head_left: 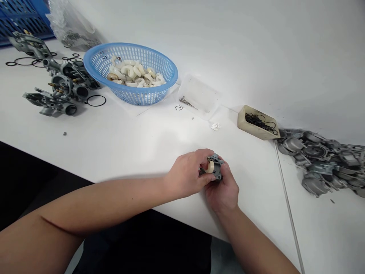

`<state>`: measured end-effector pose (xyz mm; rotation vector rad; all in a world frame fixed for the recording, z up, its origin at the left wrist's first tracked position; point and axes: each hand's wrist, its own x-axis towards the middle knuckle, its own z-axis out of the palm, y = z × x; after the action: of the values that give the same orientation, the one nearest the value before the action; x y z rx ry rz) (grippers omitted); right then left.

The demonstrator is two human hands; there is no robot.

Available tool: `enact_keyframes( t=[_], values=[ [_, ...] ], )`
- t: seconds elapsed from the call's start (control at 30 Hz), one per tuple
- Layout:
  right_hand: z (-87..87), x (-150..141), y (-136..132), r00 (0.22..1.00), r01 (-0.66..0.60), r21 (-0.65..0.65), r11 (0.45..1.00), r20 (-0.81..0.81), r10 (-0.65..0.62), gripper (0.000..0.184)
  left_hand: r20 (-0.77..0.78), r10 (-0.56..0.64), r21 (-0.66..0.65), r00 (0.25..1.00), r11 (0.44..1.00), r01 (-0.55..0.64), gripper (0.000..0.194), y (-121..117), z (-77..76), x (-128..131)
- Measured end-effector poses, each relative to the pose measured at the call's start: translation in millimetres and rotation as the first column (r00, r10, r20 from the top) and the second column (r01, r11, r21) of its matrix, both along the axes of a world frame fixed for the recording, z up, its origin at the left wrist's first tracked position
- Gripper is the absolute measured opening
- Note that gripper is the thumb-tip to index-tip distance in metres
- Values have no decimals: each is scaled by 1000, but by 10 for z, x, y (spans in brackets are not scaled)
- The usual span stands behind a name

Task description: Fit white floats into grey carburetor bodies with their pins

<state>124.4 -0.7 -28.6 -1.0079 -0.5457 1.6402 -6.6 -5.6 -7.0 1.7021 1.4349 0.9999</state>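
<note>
The white work table (128,152) held parts in separate groups, and this separation probably kept each kind easy to reach. Near its front edge, the left hand (185,175) came over a small grey carburetor body (217,167), while the right hand (224,192) supported it from below. The part was held above the table between 2 hands, likely to keep it steady and to show its inner side. The fingers of both hands were curled narrowly around the body, though the part hid some fingertips. A cream float (210,166) sat on the body, just beside the left fingers (203,158). I could not tell whether it was fixed.

Ahead, a blue plastic basket (159,64) held many cream floats (134,74). To its right, a clear plastic sheet (201,93) carried small metal pins (186,102). Further right, a beige tray (245,122) held black O-rings (261,123), and behind a thin metal strip (288,205) lay a pile of carburetor bodies (319,163). On the left side stood several larger carburetors (61,89) among loose O-rings (95,101). A blue crate (17,19) and a plastic bag of metal parts (71,28) stood at the far corner.
</note>
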Motion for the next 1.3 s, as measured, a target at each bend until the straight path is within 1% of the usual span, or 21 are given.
enact_keyframes(
  t=[0.1, 0.17, 0.33, 0.4, 0.43, 0.47, 0.53, 0.63, 0.73, 0.8, 0.83, 0.9, 0.97, 1.1, 1.17, 1.23, 1.3],
  values=[
    [11, -7, 7, 1000, 7, -47, 999, 1, -7, 23, 10, 14, 31, 1000, 999, -14, 51, -8, -36, 12],
    [15, -8, 10, 1000, 4, -56, 998, 3, -3, 24, 25, 36, 57, 999, 998, -37, 50, -10, -44, 14],
    [30, -4, 7, 1000, -16, -49, 999, -5, 16, 23, 23, 93, 183, 995, 978, -95, 41, -22, -47, 3],
    [40, -5, 3, 1000, -16, -45, 999, -7, 16, 25, 81, 114, 212, 990, 969, -129, 40, -34, -54, 0],
    [44, -6, 2, 1000, -13, -48, 999, -4, 13, 25, 136, 116, 212, 984, 967, -144, 40, -38, -59, 0],
    [47, -7, 2, 1000, -9, -53, 999, 1, 9, 26, 208, 109, 196, 972, 969, -150, 40, -41, -63, -1],
    [49, -7, 5, 1000, -1, -71, 997, 18, 2, 29, 367, 80, 121, 927, 984, -133, 37, -36, -68, -4],
    [44, -2, 14, 999, 0, -94, 996, 46, 4, 32, 590, 69, -60, 805, 997, -42, 32, -2, -56, -16],
    [40, 4, 17, 998, -4, -92, 996, 66, 10, 31, 751, 106, -207, 652, 975, 79, 32, 43, -15, -34],
    [44, 4, 15, 998, 4, -92, 996, 64, 2, 29, 798, 119, -267, 590, 949, 169, 32, 66, 15, -44],
    [49, 2, 13, 998, 9, -96, 995, 58, -3, 28, 804, 124, -294, 581, 933, 208, 31, 73, 25, -48],
    [61, -1, 9, 999, 14, -108, 994, 47, -9, 26, 796, 137, -349, 590, 900, 261, 31, 85, 30, -52],
    [70, -4, 7, 999, 2, -108, 994, 47, 3, 26, 789, 162, -388, 593, 880, 275, 32, 96, 19, -55],
    [67, 2, 13, 998, -21, -91, 996, 52, 26, 26, 789, 230, -457, 569, 840, 293, 35, 121, 8, -66],
    [61, 4, 16, 998, -21, -88, 996, 49, 25, 27, 775, 264, -494, 574, 820, 290, 34, 128, 18, -69],
    [57, 1, 17, 998, -12, -87, 996, 53, 16, 27, 761, 273, -505, 588, 818, 275, 32, 127, 20, -67],
    [57, -5, 15, 998, -3, -83, 997, 57, 8, 28, 743, 261, -500, 616, 828, 253, 31, 119, 6, -59]
  ],
)
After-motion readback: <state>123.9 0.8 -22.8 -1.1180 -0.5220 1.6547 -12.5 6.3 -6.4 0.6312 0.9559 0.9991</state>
